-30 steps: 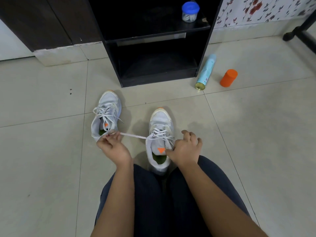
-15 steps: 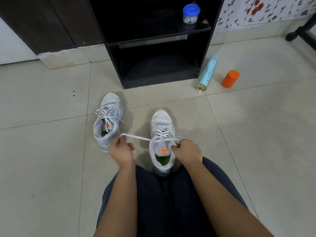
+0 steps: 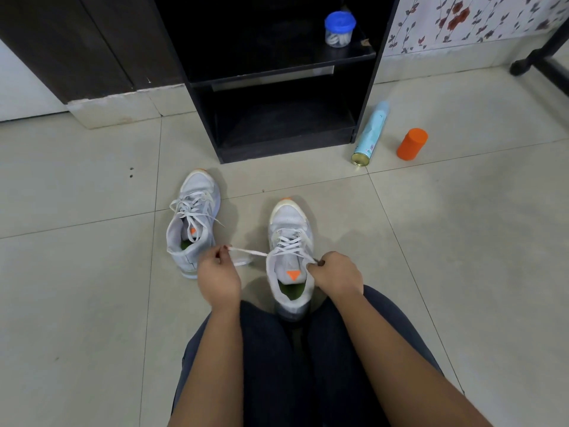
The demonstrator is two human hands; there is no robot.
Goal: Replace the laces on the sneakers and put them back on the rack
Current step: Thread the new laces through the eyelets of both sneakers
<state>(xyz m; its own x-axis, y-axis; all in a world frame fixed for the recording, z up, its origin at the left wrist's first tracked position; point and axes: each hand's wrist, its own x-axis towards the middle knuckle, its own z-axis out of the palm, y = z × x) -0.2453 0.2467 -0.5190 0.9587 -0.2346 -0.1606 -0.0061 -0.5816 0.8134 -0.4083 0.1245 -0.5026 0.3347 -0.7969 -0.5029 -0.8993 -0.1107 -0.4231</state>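
Sneakers first: the near sneaker (image 3: 289, 238) stands on the tiled floor (image 3: 462, 257) between the person's knees, with its toe towards the black rack (image 3: 286, 146). The second sneaker (image 3: 194, 223) sits to its left, slightly farther off. A white lace (image 3: 248, 251) stretches left from the near sneaker's top eyelets to the left hand (image 3: 218, 272), whose fingers pinch its end. The right hand (image 3: 337, 274) pinches the other end at the shoe's right side. On the rack's shelf is a blue-lidded jar (image 3: 339, 29). Right of the rack lie a spray can (image 3: 371, 134) and an orange cap (image 3: 412, 144).

Soft, even indoor light, faint shadows beside the shoes; sharp centre, wide-angle bending at edges
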